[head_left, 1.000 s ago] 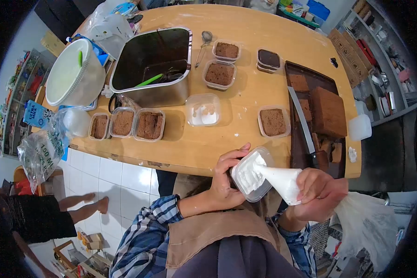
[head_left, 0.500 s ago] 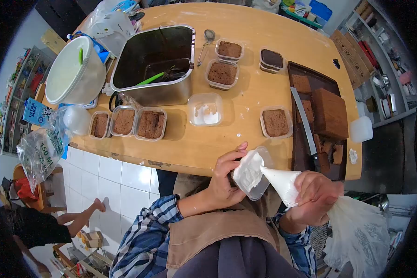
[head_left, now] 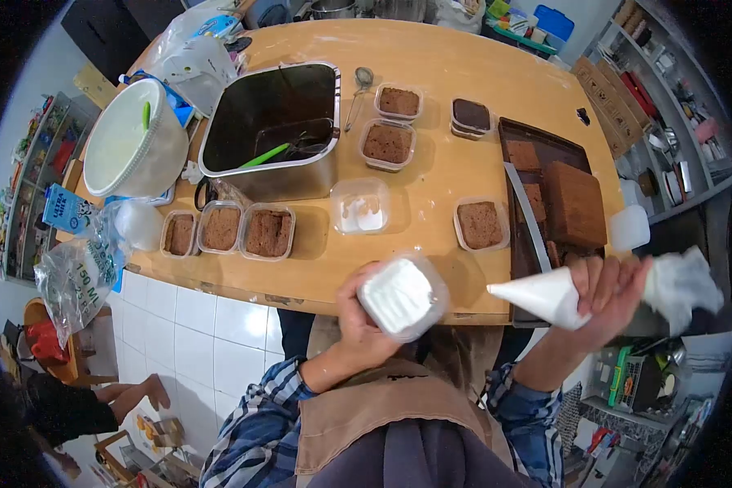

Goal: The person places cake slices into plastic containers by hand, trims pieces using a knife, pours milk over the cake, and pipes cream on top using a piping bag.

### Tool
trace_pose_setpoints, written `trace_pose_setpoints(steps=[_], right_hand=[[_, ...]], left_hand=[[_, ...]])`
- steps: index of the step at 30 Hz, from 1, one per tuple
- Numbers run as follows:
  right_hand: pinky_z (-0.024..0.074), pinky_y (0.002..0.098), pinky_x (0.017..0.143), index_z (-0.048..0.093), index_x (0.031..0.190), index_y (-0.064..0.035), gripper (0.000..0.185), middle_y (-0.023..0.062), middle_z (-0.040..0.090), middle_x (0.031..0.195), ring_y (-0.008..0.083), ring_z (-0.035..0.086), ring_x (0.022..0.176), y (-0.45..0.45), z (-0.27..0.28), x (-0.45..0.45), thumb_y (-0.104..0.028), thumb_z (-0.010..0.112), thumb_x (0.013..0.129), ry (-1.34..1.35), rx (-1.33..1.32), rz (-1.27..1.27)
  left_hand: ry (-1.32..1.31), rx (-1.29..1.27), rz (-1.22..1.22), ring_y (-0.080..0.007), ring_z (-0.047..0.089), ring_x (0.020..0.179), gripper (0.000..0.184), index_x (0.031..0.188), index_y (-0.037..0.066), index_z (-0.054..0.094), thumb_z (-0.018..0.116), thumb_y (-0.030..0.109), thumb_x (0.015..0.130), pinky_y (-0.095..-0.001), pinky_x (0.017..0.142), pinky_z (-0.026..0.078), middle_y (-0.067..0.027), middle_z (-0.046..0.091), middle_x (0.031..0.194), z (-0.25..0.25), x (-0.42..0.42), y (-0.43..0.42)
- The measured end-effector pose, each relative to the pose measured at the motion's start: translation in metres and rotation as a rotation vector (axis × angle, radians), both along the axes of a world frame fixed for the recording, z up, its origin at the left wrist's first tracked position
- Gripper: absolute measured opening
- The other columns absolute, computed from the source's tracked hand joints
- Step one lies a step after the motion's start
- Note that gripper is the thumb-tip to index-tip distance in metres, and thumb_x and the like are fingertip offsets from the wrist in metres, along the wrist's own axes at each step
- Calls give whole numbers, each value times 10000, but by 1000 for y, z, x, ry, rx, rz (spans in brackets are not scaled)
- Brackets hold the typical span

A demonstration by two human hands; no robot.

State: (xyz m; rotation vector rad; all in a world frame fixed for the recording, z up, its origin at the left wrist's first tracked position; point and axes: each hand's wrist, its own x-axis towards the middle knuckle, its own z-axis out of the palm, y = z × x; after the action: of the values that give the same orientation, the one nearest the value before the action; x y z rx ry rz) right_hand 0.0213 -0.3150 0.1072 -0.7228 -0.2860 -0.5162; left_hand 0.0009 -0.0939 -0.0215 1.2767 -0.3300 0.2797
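My left hand (head_left: 364,321) is closed around a clear plastic tub (head_left: 403,298) with white cream spread inside, held just off the table's front edge. To its right, my right hand (head_left: 606,297) squeezes a white piping bag (head_left: 541,297); its tip points left, apart from the tub, and the loose end trails right. Beyond the tub, a container with white smears (head_left: 359,206) stands on the table (head_left: 301,290). A cake-filled container (head_left: 481,224) sits between my hands, farther back. Near my right hand, a long knife (head_left: 529,213) lies over a dark tray (head_left: 555,130) with brown cake (head_left: 575,203).
Several cake-filled containers, a large metal pan (head_left: 268,175) with a green-handled tool, a white bucket (head_left: 134,142) and a small strainer (head_left: 363,78) stand or lie on the table. Another person's legs (head_left: 134,394) show at lower left.
The piping bag's tip has left the tub and moved right with my right hand, its loose end lifted. My left hand has brought the tub left and levelled it. The view has shifted slightly.
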Motion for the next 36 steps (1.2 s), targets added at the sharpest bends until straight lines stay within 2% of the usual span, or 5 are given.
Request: trace_pose_setpoints(steps=[2,7,22,27,36], right_hand=[[256,255,352,436,675,-117,404,12,308,410,103,256,323,-1,-2,16,-350,297,974,179,105,33],[269,246,362,432,650,-138,373,-9,269,401,94,223,315,24,-20,41,-350,387,954,445,271,171],[269,254,379,382,692,-135,326,-15,265,419,102,237,343,66,-2,92,-353,444,927,818,-154,304],[390,338,496,387,773,-111,241,2,296,488,134,300,409,87,-17,122,-289,467,916,745,23,155],[389,328,463,338,909,-119,188,-20,260,530,112,299,439,79,-35,132,-282,428,935,893,-81,236]], left_hand=[[-82,225,115,-224,509,1068,816,1217,27,223,783,16,623,-351,892,459,-159,418,1187,13,5,22],[69,224,253,-232,436,1137,794,1215,36,225,760,82,628,-376,964,363,-151,397,1213,10,2,53],[27,259,135,-261,438,1159,831,1236,21,175,730,32,618,-372,984,354,-177,388,1226,-1,-1,61],[-13,286,180,-258,452,1130,850,1227,32,199,789,114,620,-382,964,384,-161,390,1218,-5,2,61],[-66,310,208,-252,472,1117,790,1210,11,227,743,30,611,-360,967,368,-173,423,1202,-6,5,62]])
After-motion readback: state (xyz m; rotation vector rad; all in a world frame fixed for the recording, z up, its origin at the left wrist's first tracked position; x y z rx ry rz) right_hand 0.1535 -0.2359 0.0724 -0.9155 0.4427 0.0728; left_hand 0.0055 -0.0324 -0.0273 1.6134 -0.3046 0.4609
